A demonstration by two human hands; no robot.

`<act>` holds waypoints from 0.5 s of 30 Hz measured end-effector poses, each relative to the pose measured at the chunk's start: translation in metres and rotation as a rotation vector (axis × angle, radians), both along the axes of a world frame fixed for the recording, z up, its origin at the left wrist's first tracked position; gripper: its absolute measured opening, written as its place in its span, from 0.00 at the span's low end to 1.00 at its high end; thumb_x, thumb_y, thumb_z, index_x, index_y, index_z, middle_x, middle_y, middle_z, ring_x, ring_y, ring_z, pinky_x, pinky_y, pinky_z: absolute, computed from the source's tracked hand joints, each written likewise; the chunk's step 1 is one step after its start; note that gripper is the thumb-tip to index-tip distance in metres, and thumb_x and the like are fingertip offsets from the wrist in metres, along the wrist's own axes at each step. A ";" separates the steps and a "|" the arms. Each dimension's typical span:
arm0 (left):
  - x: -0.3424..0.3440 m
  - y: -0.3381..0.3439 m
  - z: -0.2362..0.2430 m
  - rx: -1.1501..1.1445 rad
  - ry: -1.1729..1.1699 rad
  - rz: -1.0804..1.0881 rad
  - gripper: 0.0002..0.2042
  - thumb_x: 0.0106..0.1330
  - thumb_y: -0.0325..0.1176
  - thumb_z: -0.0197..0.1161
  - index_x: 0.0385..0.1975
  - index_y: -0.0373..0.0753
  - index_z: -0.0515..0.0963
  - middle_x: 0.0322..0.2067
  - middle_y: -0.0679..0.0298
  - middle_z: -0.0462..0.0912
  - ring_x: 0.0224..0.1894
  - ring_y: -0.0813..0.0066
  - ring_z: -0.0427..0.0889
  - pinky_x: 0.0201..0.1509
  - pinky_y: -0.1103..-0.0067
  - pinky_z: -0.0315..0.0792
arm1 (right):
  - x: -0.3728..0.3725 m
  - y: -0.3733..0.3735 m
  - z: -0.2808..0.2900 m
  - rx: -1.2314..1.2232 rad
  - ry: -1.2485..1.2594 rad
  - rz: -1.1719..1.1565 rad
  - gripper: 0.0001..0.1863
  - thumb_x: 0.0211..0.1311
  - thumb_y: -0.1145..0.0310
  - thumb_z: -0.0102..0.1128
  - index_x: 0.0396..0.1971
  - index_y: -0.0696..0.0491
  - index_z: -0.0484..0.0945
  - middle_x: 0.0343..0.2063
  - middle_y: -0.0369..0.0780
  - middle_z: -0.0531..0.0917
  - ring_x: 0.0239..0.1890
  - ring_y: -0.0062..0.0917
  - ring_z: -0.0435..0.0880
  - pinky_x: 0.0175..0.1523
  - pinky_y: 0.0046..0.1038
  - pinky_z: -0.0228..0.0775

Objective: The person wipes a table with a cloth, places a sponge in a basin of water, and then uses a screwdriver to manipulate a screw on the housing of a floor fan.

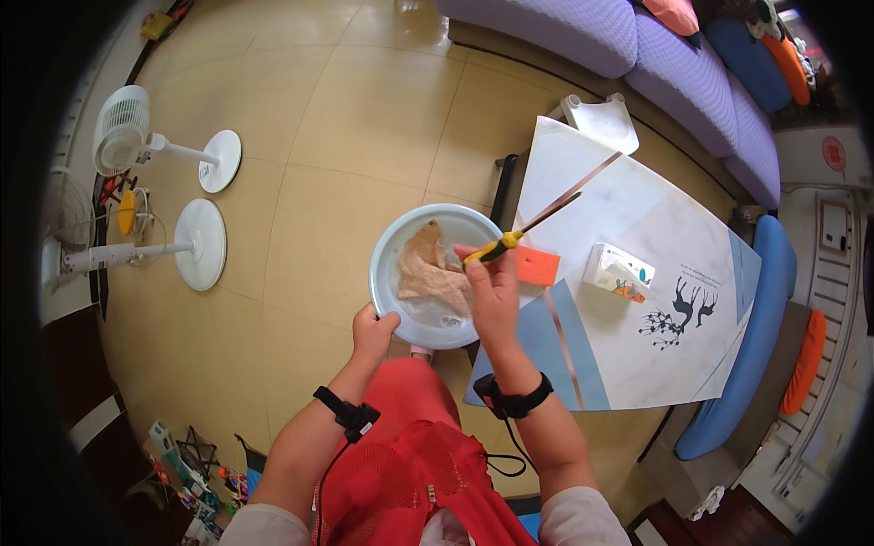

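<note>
A pale blue basin (390, 235) is in front of me, with a wet-looking beige cloth (435, 280) lying crumpled in clear water. My left hand (373, 333) is closed on the basin's near left rim, thumb on top. Over the basin's right side, my right hand (494, 296) grips a screwdriver (494, 248) by its yellow and black handle. Its long dark shaft points up and to the right, over the table. Just right of that hand lies a flat orange-red item (538, 267) on the table.
The marble-patterned table (628, 364) borders the basin on the right and carries a tissue box (619, 272). A white stool (605, 123) stands beyond it, near a purple sofa (583, 36). Two white fans (200, 244) are at the left. A blue-cushioned seat (742, 350) flanks the table.
</note>
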State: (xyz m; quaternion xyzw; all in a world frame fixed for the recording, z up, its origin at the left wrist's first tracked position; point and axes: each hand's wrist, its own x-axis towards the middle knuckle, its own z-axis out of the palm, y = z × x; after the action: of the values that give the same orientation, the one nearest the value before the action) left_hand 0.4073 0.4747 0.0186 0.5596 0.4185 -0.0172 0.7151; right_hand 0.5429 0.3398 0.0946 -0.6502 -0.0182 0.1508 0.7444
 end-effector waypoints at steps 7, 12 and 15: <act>-0.014 0.007 -0.002 -0.028 -0.010 0.069 0.08 0.52 0.24 0.53 0.31 0.32 0.76 0.25 0.66 0.78 0.24 0.81 0.74 0.27 0.83 0.69 | 0.031 -0.066 0.019 -0.057 0.109 -0.205 0.08 0.60 0.76 0.48 0.40 0.55 0.68 0.33 0.39 0.77 0.35 0.21 0.78 0.43 0.22 0.73; -0.020 0.016 -0.005 0.009 0.033 0.029 0.08 0.52 0.24 0.53 0.31 0.32 0.76 0.25 0.65 0.78 0.24 0.80 0.76 0.28 0.82 0.71 | 0.048 -0.128 -0.042 -0.401 0.155 -0.301 0.09 0.55 0.74 0.53 0.36 0.57 0.67 0.29 0.36 0.73 0.32 0.19 0.75 0.37 0.22 0.69; -0.021 0.021 0.000 -0.006 0.053 0.041 0.08 0.52 0.24 0.54 0.31 0.32 0.76 0.26 0.66 0.78 0.25 0.81 0.75 0.29 0.82 0.70 | 0.051 -0.155 -0.100 -0.747 0.005 -0.128 0.26 0.45 0.70 0.64 0.46 0.58 0.66 0.37 0.43 0.74 0.40 0.29 0.75 0.46 0.29 0.68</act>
State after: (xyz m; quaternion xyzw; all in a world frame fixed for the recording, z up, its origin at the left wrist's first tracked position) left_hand 0.3866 0.4959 0.0187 0.5480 0.4488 -0.0188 0.7056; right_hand 0.5941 0.1852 -0.0058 -0.8763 0.0806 0.1018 0.4640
